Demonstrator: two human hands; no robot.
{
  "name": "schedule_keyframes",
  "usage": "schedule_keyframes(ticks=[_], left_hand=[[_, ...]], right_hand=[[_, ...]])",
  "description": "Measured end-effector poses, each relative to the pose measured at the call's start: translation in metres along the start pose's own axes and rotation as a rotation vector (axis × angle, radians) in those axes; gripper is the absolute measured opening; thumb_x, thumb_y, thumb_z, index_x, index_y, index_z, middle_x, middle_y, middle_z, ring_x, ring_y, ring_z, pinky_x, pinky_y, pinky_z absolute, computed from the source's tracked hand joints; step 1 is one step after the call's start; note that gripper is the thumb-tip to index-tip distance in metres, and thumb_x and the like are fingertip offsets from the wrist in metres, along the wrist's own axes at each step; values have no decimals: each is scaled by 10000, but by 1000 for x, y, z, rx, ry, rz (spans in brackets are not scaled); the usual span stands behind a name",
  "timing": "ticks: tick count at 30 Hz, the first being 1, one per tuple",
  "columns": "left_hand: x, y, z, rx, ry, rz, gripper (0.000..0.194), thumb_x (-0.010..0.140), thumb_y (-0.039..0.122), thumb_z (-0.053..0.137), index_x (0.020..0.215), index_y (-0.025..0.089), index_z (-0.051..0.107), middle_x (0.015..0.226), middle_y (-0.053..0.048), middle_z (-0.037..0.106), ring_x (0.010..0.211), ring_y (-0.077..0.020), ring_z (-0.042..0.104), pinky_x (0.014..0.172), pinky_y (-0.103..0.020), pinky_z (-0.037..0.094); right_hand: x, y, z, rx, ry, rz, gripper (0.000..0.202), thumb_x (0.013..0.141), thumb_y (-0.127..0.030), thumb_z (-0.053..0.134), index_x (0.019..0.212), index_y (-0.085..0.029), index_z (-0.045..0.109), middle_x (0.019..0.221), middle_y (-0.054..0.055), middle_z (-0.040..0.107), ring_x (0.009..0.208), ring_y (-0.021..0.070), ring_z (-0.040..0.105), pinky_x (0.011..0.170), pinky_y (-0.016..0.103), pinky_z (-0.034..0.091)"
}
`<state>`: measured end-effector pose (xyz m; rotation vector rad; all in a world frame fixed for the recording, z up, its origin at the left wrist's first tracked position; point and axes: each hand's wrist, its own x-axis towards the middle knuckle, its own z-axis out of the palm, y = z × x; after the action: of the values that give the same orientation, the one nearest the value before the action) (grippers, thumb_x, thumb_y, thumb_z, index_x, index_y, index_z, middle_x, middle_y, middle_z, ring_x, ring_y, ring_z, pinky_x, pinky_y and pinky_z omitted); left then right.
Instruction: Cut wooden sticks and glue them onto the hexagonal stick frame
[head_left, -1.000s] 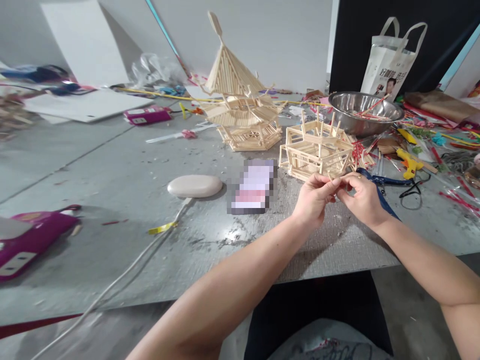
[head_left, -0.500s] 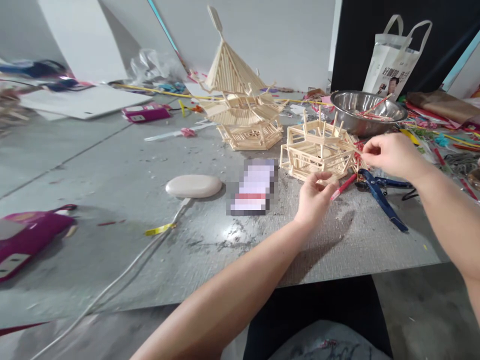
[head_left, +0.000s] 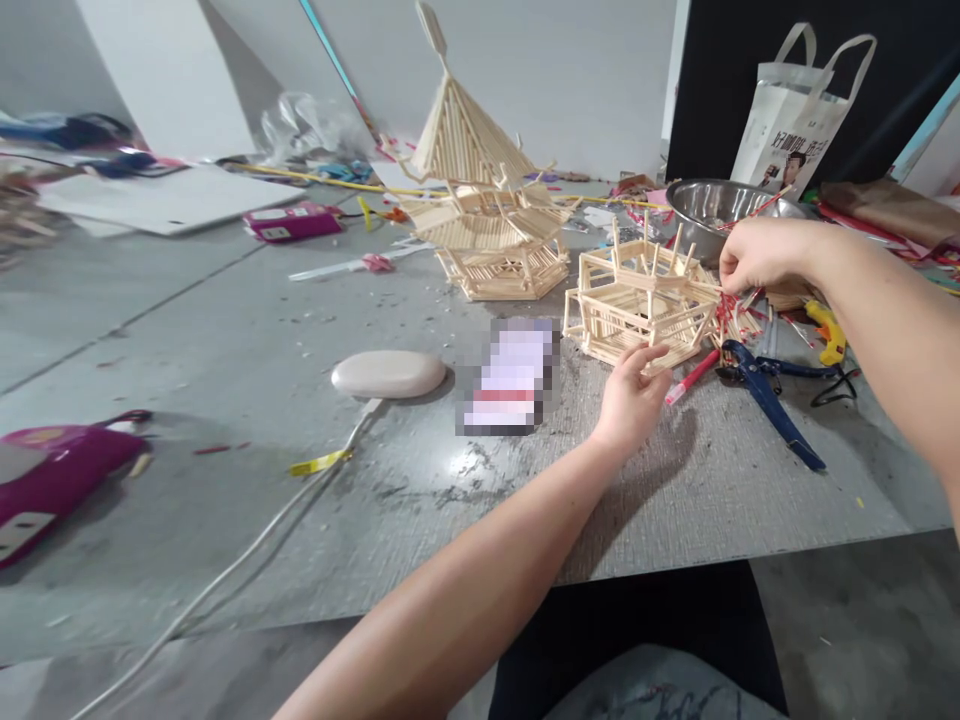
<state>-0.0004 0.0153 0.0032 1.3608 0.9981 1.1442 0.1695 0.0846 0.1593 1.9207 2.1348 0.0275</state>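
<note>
A small many-sided frame of thin wooden sticks [head_left: 649, 305] stands on the table, with upright sticks rising from its top. My left hand [head_left: 632, 400] is at its front lower edge, fingers stretched and apart, the fingertips seemingly touching the base. At the right side of the frame, my right hand [head_left: 761, 258] is closed in a pinch at the end of a thin wooden stick, mostly hidden by the fingers. Below that hand lies a pile of loose red-tipped matchsticks [head_left: 739, 318]. A red pen [head_left: 694, 377] and blue-handled pliers [head_left: 776, 410] lie close by.
A taller stick pavilion [head_left: 491, 215] with a pointed roof stands behind. Left of my left hand are a phone [head_left: 510, 375] and a white oval device [head_left: 388, 373] with a cable. A metal bowl [head_left: 697, 215], a yellow glue gun [head_left: 827, 333] and purple devices [head_left: 292, 222] are around.
My right hand has risen and turned, its fingers still pinched, uncovering more of the matchsticks and the yellow glue gun. My left hand stays at the frame's base. The view has shifted slightly.
</note>
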Motion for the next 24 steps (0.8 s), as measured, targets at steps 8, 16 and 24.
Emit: schedule_keyframes(ticks=[8,16,24], left_hand=[[2,-2,-1,5,-17,-17,288,705,174,584,987,155,639,1077,-74,566,444,16,407,440,-162,356],[0,2,-2,29,-22,-32,290,727,182,568,1007,158,640,1186,-95,526,461,14,424,458,-172,368],[3,-4,-2,41,-2,-38,330,712,188,583,1036,174,642,1196,-87,532,547,-26,473,496,-173,388]], right_hand=[[31,28,18,40,94,-121,146,577,-338,726,551,-206,669,492,-12,562,529,132,520,524,284,370],[22,14,14,83,110,-70,149,566,-311,733,514,-201,647,464,-20,537,497,123,505,514,286,368],[26,16,17,80,114,-88,86,558,-257,715,516,-204,662,451,-22,526,547,138,525,545,297,384]])
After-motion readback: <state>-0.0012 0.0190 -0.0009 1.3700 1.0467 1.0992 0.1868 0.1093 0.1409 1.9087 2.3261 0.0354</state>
